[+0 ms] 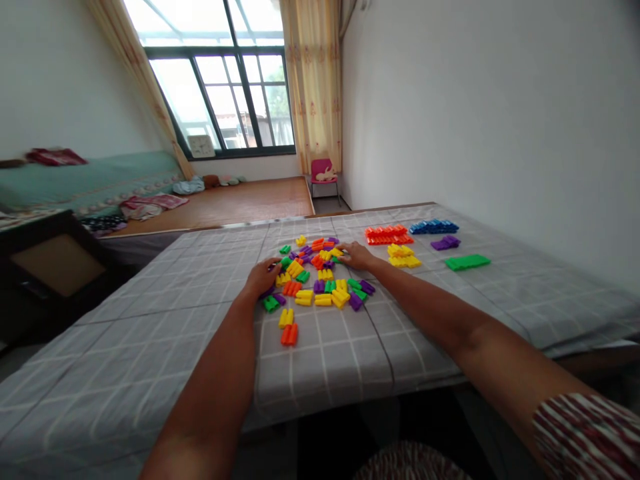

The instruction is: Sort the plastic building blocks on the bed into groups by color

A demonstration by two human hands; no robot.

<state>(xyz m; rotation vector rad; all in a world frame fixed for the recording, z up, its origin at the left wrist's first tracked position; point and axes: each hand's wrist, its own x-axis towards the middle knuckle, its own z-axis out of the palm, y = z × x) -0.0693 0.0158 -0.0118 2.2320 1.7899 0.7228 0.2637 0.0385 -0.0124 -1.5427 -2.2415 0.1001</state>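
While both hands were at the loose plastic pieces, a dark cabinet [40, 250] stood past the left edge of the surface [165, 320], which had a grey checked cloth over it. Left hand [263, 277] next: on the pile's left side, fingers bent, beside a green piece [287, 263]; couldn't tell if its grip was closed on anything. The mixed pile [296, 268], in yellow, orange, green and purple, lay around the middle of the surface, some pieces flat, some overlapping. Toward the near edge, a yellow piece [287, 318] lay just beyond an orange piece [289, 335]. Pink chair [321, 167] stood well past the far edge, by the wall. Right hand [356, 255] was at the pile's right side, fingertips down near a small yellow block [337, 253]; its grip was too small to read, couldn't tell wide or narrow. Farther right, colour groups: orange-red rows [387, 235] toward the far edge, yellow group [404, 257] in front of them, blue row [434, 227] near the far right corner, purple group [445, 243] in front of blue, green group [467, 263] nearer the right edge. Patterned sleeve [590, 427] showed at the near right.
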